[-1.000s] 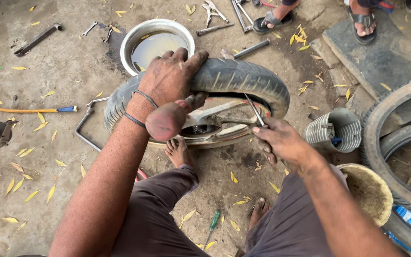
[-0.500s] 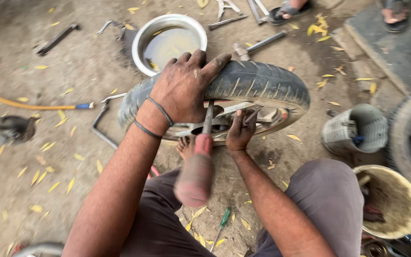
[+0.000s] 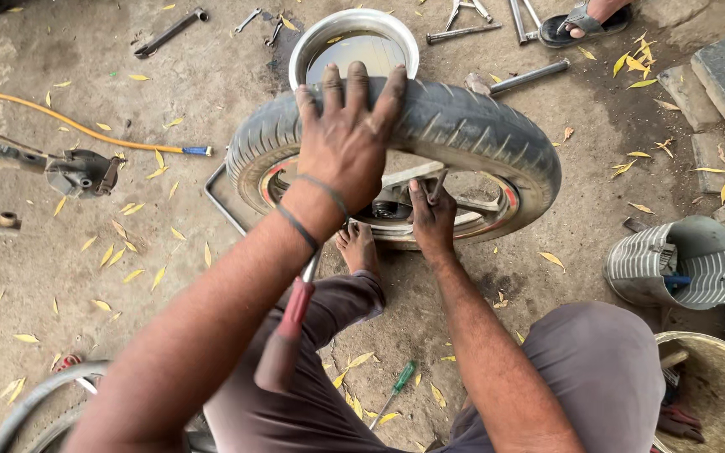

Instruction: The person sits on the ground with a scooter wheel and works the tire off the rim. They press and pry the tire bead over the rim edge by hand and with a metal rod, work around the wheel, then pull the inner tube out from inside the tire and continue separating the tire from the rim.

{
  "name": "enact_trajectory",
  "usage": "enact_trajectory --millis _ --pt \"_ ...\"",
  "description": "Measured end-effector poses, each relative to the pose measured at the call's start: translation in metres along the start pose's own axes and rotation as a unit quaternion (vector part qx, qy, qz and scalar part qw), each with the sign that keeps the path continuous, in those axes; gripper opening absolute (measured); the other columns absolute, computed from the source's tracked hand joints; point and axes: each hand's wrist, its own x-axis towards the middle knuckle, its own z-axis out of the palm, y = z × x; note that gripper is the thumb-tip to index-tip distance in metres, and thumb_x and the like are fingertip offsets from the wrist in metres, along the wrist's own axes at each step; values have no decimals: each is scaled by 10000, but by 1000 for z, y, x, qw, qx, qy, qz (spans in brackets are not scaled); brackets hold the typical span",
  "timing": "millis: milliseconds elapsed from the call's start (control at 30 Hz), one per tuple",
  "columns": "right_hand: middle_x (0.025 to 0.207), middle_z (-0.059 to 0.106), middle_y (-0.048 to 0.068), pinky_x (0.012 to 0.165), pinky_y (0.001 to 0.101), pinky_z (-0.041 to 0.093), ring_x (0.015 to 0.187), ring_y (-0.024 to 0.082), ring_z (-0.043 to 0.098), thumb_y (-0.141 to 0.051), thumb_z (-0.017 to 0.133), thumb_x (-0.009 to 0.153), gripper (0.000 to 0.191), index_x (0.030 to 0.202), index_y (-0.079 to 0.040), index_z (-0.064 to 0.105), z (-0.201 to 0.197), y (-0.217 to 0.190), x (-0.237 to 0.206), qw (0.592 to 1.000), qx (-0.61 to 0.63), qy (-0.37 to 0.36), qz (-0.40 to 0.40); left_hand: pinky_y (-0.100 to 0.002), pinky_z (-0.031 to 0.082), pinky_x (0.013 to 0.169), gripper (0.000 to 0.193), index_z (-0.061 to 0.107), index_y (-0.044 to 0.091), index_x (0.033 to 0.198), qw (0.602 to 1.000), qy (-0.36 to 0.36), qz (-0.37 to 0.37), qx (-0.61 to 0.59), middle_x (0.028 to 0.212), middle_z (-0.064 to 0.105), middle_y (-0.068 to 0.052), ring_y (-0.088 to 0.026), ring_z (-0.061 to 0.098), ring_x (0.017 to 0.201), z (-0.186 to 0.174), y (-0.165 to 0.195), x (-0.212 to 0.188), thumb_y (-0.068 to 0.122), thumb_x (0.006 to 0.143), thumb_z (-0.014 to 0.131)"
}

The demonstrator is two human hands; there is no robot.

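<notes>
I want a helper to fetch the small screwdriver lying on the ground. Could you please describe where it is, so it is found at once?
Start at the black tyre that the left hand presses on. Come down between the person's knees to the bare ground. There lies the screwdriver, slanted among yellow leaves; its green handle sets it apart from the red-handled tool beside the left forearm.

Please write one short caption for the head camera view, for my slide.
Left hand presses on a tyre lying on the ground while right hand reaches into the wheel's rim.
</notes>
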Motion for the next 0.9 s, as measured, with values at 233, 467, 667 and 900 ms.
enact_trajectory --millis 233,467,667,900 --pt "581 529 -17 448 276 463 475 96 564 -396 686 1000 418 809 -45 568 -6 -11 16 1000 3 -23 7 -674 156 1301 620 336 108 1670 953 283 49 -94 1728 275 -224 -435 263 1616 101 -9 -18 197 1090 539" --pt "583 557 3 474 281 487 490 112 582 -378 700 1013 424 811 -18 601 -8 -15 12 999 -3 -42 -8 -615 133 1277 600 412 187 1633 930 353 103 11 1685 338 -184 -400 312 1563 120 -18 -29 328 1073 576" --pt "574 605 44 468 287 481 472 127 606 -354 692 992 359 913 -5 663 -12 -16 -7 999 -10 -28 18 -611 246 1211 726 464 132 1579 934 296 187 -72 1614 440 -181 -380 418 1485 57 -20 -26 485 982 676" --pt "669 624 26 459 276 491 504 100 613 -331 671 990 293 998 -39 683 -34 -22 -8 996 -33 -54 55 -588 343 1092 1249 374 168 1550 972 140 169 -81 1529 466 -174 -413 450 1369 2 -18 -7 483 482 940"
